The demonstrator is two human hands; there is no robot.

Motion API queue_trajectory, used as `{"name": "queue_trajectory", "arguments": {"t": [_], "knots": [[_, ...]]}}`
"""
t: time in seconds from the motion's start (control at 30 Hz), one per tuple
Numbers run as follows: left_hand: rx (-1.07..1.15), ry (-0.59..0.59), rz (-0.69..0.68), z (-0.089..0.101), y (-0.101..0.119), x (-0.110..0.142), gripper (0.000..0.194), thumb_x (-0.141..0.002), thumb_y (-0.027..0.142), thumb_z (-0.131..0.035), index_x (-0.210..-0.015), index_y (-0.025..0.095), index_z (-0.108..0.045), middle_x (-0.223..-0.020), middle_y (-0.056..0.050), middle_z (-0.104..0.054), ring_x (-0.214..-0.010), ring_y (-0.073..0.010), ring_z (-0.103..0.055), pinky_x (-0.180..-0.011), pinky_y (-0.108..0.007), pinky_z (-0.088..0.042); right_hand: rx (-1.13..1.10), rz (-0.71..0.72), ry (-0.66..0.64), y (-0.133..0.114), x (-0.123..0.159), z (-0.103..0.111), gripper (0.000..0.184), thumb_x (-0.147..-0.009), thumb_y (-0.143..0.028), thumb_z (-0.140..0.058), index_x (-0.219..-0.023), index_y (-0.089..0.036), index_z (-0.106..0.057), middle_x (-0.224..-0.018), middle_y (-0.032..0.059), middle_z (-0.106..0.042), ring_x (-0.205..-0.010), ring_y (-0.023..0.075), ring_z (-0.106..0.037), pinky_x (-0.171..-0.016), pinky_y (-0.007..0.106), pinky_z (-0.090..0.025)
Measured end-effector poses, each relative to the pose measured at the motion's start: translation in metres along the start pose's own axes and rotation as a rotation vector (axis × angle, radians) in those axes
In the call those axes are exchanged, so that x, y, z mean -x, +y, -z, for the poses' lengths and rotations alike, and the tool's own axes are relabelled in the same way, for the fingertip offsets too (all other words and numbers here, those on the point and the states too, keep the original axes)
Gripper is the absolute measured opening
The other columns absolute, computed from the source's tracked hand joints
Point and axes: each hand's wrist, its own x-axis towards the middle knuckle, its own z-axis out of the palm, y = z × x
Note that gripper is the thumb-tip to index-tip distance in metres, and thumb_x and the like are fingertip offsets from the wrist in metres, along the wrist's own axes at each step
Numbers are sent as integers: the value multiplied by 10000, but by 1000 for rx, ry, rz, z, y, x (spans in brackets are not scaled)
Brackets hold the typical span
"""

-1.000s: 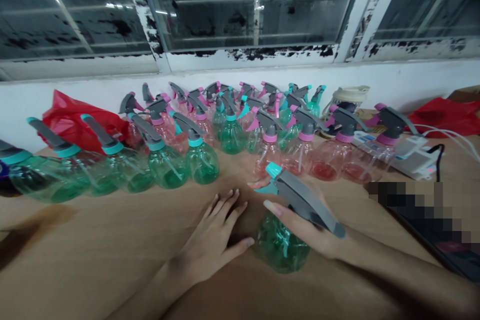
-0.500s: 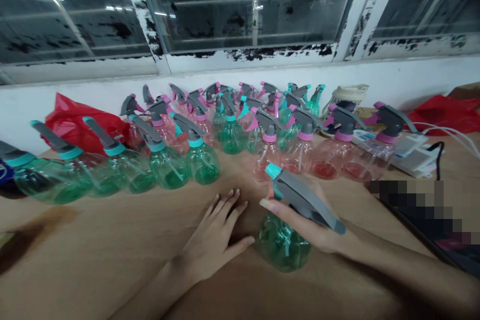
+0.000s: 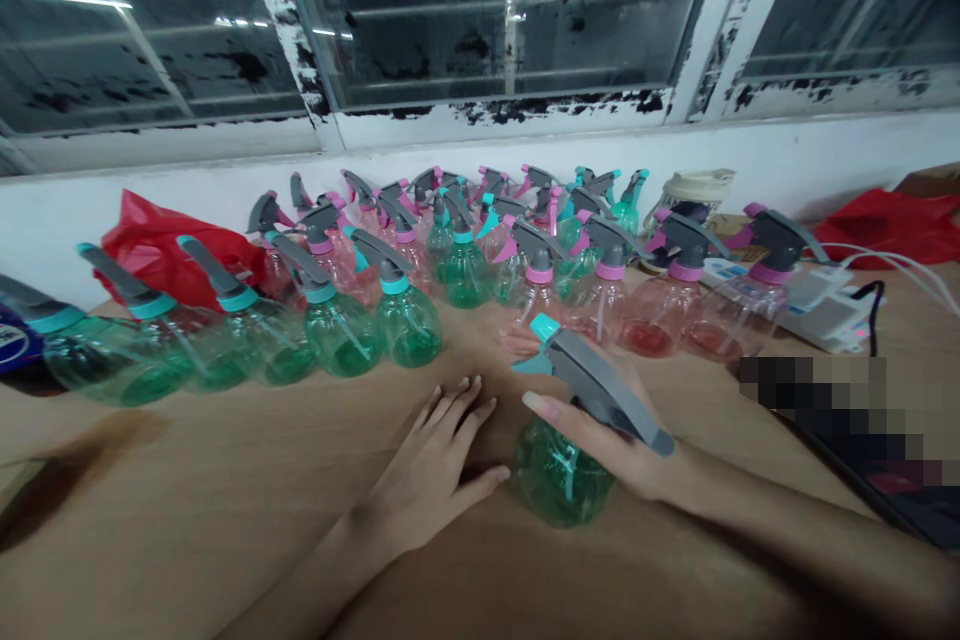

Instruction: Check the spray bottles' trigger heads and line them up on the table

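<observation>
My right hand [image 3: 622, 440] grips a green spray bottle [image 3: 562, 480] around its neck, just under the grey and turquoise spray head [image 3: 600, 380]. The thumb lies across the near side, and some fingers stretch out behind the turquoise trigger [image 3: 532, 364]. To the left of that bottle, my left hand [image 3: 427, 480] rests flat on the wooden table [image 3: 225, 520], fingers spread and holding nothing. Beyond it stands a row of green spray bottles [image 3: 409, 330] with turquoise collars. Pink spray bottles [image 3: 649, 320] with pink collars stand behind my right hand.
More spray bottles crowd toward the wall. A red plastic bag [image 3: 165, 240] lies at the left and another red bag [image 3: 900, 225] at the right. A white power strip [image 3: 817, 315] with cables sits at the right, near a dark, partly blurred-out object [image 3: 832, 440].
The fingers of my right hand have stretched away from the trigger, which now stands out from the spray head. The bottle has shifted slightly. My left hand has stayed in place.
</observation>
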Motion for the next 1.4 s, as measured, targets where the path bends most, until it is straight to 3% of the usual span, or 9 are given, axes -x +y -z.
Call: {"name": "queue_trajectory", "arguments": {"t": [0.33,0.57,0.77,1.1,1.2,1.3,1.4], "knots": [[-1,18,-13,-3,-2,1,648,-907,552,-478,-1395,143,-361,-1496,-162,-339,-1383,-301,-299,-1109,-536,-276,35,-6,7,-4,-3,1,201,-819,-271,-627,-1017,-273,-595,-668,-51,-554,-581,144,-558,-566,296,-477],[3,-3,-3,1,0,1,658,-903,542,-498,-1395,126,-362,-1497,-166,-336,-1389,-301,-284,-1116,-524,-276,41,20,-31,-3,-5,3,187,-836,-218,-598,-1016,-267,-600,-794,-26,-642,-656,145,-604,-628,302,-499],[9,9,-5,0,-1,1,655,-904,538,-496,-1403,137,-357,-1491,-161,-348,-1379,-303,-305,-1110,-522,-284,26,-46,-94,4,-6,2,137,-832,-324,-634,-948,-251,-624,-892,2,-682,-708,158,-640,-662,313,-513],[-27,37,-19,-4,-3,3,642,-917,556,-456,-1408,159,-343,-1498,-143,-342,-1380,-293,-304,-1107,-516,-290,-13,-126,-103,5,-4,5,190,-859,-358,-596,-734,-216,-578,-619,-50,-535,-492,87,-488,-490,248,-407],[-33,29,-15,-4,-2,2,629,-920,554,-454,-1401,161,-356,-1494,-142,-350,-1377,-294,-311,-1107,-514,-292,-56,-110,-111,3,-6,7,145,-861,-352,-589,-798,-223,-612,-689,-24,-599,-587,118,-566,-569,264,-474],[-39,14,-3,-3,-2,1,630,-916,551,-466,-1399,162,-356,-1496,-143,-345,-1375,-295,-316,-1107,-513,-296,-98,-54,-124,1,-8,8,162,-851,-316,-605,-992,-244,-635,-917,24,-681,-825,176,-649,-747,315,-527],[-41,3,-4,-3,-2,1,636,-918,544,-468,-1403,152,-341,-1497,-150,-341,-1381,-292,-306,-1107,-514,-297,-60,8,-70,3,-6,8,218,-845,-285,-614,-1063,-284,-617,-910,7,-681,-808,181,-656,-693,299,-539]]}}
